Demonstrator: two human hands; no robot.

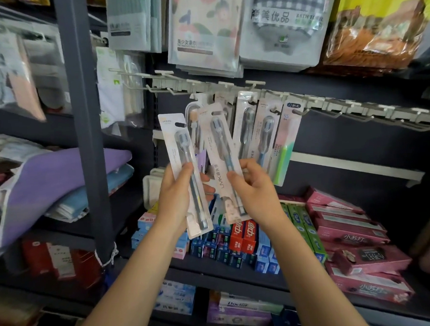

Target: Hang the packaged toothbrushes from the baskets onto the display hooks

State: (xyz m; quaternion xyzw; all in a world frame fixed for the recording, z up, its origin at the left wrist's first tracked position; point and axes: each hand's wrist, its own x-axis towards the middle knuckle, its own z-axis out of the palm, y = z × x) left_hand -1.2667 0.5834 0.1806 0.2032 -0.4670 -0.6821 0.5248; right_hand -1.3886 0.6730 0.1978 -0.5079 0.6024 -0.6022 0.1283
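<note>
Here, two hands are up in front of a shop shelf, and each one holds a toothbrush pack. The left hand (178,190) grips the left pack (181,170) near its low half, with the thumb on the front and the other fingers curled round the back. This pack leans a bit, its top toward 11 o'clock. The right hand (250,186) pinches the right pack (221,162), thumb on the front, and this pack also tips toward 11 o'clock. The two packs sit just beside each other, and their low ends come close, but I cannot tell if they touch. The top of the right pack reaches up near the hooks (229,89), at 12 o'clock from the hands. I cannot tell if its hole is on a hook. More packs hang (265,134) from the hooks at 1 o'clock from the right hand, and one with a green brush (284,158) hangs at the far right of them. Towel bags (205,27) hang up at 12 o'clock. Toothpaste boxes (241,236) are stacked on the shelf under the hands, at 6 o'clock, and pink boxes (351,230) lie at 4 o'clock. Folded cloth (66,177) is piled at 9 o'clock, past a dark post (85,120).
</note>
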